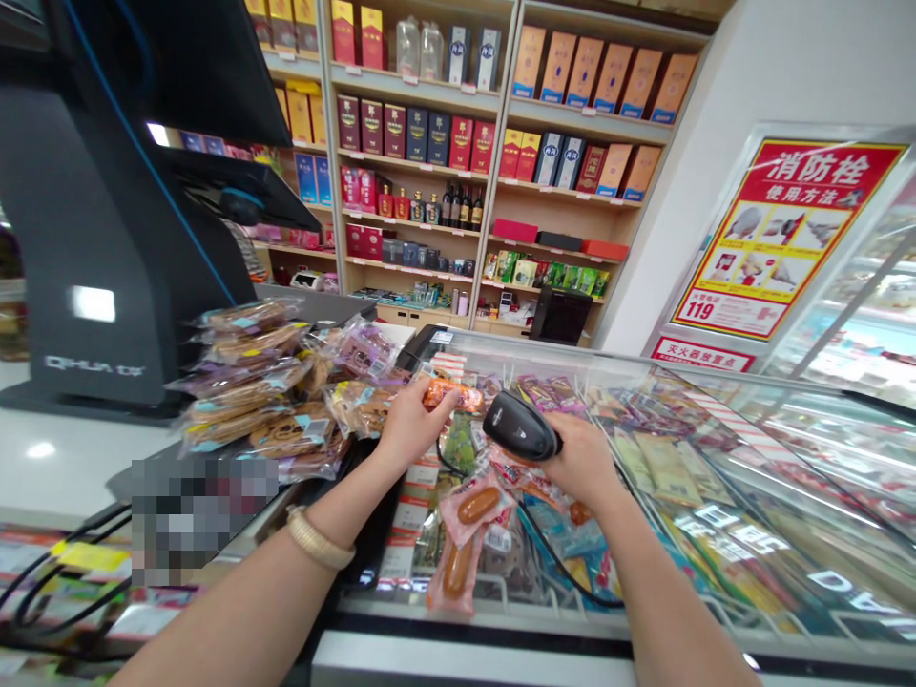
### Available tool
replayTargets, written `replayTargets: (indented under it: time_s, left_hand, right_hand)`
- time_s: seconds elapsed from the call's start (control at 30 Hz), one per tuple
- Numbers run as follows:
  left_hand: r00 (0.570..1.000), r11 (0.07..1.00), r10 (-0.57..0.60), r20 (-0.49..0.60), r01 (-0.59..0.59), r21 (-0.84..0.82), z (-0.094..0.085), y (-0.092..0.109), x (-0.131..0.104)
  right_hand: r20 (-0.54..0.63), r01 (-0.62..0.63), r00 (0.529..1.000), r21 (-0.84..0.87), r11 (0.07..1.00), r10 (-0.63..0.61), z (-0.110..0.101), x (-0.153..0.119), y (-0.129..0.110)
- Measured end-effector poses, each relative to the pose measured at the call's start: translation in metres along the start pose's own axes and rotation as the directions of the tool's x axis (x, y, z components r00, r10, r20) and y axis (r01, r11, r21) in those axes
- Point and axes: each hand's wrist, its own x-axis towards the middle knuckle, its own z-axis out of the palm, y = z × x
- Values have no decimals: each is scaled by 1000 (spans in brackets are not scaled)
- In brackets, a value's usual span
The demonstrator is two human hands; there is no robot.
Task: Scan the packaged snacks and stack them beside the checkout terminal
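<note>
My left hand [411, 420] pinches a small orange-red snack packet [467, 394] above the glass-topped counter. In my right hand [585, 463] is a black handheld barcode scanner [521, 426], its head close to the packet and turned toward the left. A cable loops down over the glass below the scanner. Beneath my hands lie vacuum-packed sausages [478, 504] in clear and pink wrappers, some partly hidden by the right hand. Just left of my left hand, a heap of clear bags of flat brown snacks [247, 377] is piled high.
A dark register stand with screens [129, 248] rises at left. Through the counter glass [716, 401] many packets show. Behind stand shelves of boxed bottles [429, 138]. A red hydrant sign [791, 234] hangs on the right wall. Cables [64, 582] hang at lower left.
</note>
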Motion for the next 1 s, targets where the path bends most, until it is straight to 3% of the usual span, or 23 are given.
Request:
replayTargets:
  time_s: [0.17,0.33,0.43,0.53,0.6,0.67,0.73,0.8,0.9,1.0]
  left_hand:
    - [999,990,46,-10,-44,132,-1,0,-1]
    - [955,931,275,-111,-235,277,-10,-4,6]
    - [942,824,306,-137,-190,535,-21,-4,11]
    - [979,650,193,-59,-83,756,-29,-6,9]
    - [990,545,138,-6,-71,836,-31,-7,6]
    - [988,502,157,-1,-78,861,-31,-6,4]
    - [975,527,224,-10,-113,842,-29,-3,4]
    - [958,630,284,45,-222,744,-26,3,4]
    - [916,800,255,309,-379,465,-19,12,-1]
    - [818,868,80,569,-338,364,-11,19,-14]
  right_hand:
    - [-4,-11,1000,21,1000,11,-1,0,0]
    - [-45,-11,999,76,997,14,2,-1,3]
    - [-66,-8,998,81,997,13,2,-1,2]
    - [-81,-3,997,80,997,9,1,-1,0]
    - [-83,1,997,85,996,7,1,-1,0]
    - [-86,-1,996,85,996,9,2,-1,1]
    - [-97,-7,995,77,997,15,3,-2,2]
    - [-118,-14,993,71,997,22,3,-2,3]
    - [-158,-22,987,65,998,32,3,-2,5]
    - [-180,-31,983,60,998,42,2,-1,5]
